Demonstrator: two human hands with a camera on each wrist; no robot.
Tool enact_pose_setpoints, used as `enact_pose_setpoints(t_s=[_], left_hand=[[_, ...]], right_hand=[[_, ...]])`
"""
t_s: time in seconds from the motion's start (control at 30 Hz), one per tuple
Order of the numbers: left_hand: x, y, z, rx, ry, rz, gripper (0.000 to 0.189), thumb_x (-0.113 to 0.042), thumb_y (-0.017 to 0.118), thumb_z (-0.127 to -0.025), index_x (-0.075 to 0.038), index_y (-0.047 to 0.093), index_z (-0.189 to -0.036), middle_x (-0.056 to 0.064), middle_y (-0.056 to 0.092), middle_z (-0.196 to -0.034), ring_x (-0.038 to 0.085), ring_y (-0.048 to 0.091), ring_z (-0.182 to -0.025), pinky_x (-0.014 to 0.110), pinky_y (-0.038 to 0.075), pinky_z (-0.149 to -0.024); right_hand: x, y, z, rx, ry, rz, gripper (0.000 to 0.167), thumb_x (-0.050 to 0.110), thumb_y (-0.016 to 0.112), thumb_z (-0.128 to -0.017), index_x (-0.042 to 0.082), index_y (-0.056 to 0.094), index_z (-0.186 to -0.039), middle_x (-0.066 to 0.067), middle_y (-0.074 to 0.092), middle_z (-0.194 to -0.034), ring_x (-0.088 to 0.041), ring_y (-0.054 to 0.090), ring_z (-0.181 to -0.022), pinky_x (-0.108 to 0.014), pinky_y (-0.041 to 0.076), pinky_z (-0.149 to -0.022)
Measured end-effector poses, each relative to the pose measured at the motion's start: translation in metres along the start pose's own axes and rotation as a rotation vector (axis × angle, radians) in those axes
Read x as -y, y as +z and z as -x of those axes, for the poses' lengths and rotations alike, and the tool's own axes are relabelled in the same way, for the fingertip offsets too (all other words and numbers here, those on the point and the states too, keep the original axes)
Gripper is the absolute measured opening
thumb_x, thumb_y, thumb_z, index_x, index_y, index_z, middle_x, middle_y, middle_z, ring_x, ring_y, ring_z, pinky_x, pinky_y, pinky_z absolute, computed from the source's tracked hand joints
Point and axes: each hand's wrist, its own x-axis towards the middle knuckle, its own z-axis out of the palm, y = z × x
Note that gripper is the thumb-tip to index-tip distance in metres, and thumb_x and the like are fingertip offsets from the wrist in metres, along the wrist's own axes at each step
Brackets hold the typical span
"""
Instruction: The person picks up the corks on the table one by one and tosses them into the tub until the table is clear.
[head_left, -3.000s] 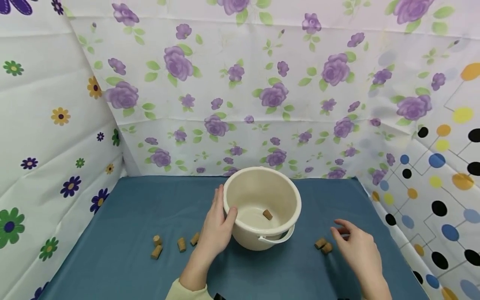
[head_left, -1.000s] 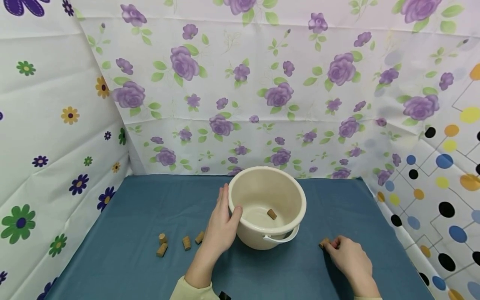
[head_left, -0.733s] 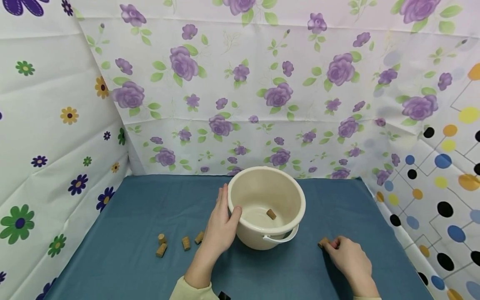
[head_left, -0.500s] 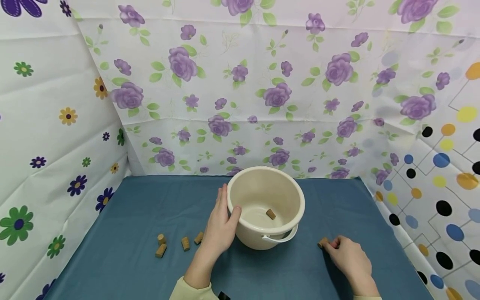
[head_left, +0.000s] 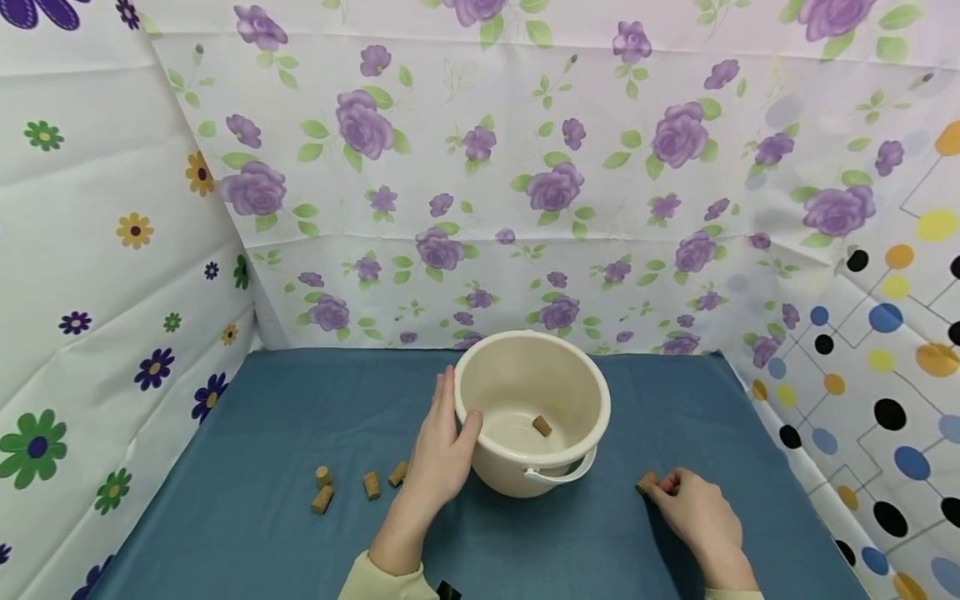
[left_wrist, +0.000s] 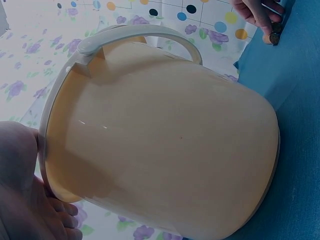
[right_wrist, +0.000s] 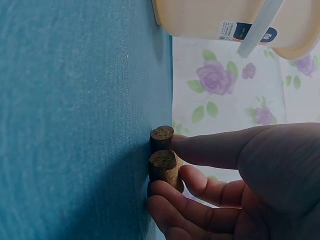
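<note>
A cream bucket (head_left: 513, 481) with a white handle (head_left: 564, 477) stands mid-table; one cork (head_left: 542, 426) lies inside on its bottom. My left hand (head_left: 438, 450) holds the bucket at its left rim, fingers straight along the outside and thumb over the rim. In the left wrist view the bucket's outer wall (left_wrist: 175, 135) fills the middle, with my left hand (left_wrist: 30, 195) beside the rim. On the right, my right hand (head_left: 697, 508) pinches at two corks lying side by side. In the right wrist view the thumb touches the upper cork (right_wrist: 162, 135), and curled fingers meet the lower cork (right_wrist: 165, 167).
Several loose corks lie left of the bucket: a pair (head_left: 322, 498) at the far left, then a cork (head_left: 371, 485) and another cork (head_left: 398, 474) close to my left forearm. A blue cloth (head_left: 525, 550) covers the table. Patterned sheets (head_left: 480, 167) stand round the back and sides.
My right hand has come down and left onto the two corks and stayed there through the last second. My left hand keeps its place on the bucket. The view has shifted slightly.
</note>
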Motion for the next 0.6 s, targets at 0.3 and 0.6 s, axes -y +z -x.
enact_pose_setpoints(t_s=[0.3, 0.6], left_hand=[[-0.0010, -0.0010, -0.0004, 0.002, 0.001, 0.000, 0.077, -0.047, 0.045, -0.114, -0.020, 0.005, -0.174, 0.004, 0.004, -0.178, 0.023, 0.005, -0.163, 0.062, 0.020, -0.126], [-0.0021, -0.0006, 0.0003, 0.003, -0.012, 0.000, 0.077, -0.046, 0.046, -0.114, -0.020, 0.004, -0.174, 0.005, 0.003, -0.179, 0.024, 0.006, -0.164, 0.062, 0.020, -0.126]], right_hand=[[0.0003, -0.0003, 0.0008, 0.001, -0.001, -0.005, 0.030, 0.039, 0.075, -0.100, 0.011, 0.066, -0.097, -0.008, 0.063, -0.081, -0.024, 0.058, -0.067, -0.042, 0.046, -0.058], [0.0000, -0.0017, 0.0033, 0.012, 0.009, -0.026, 0.033, 0.027, 0.065, -0.100, -0.001, 0.057, -0.116, -0.009, 0.064, -0.083, -0.024, 0.058, -0.063, -0.041, 0.046, -0.055]])
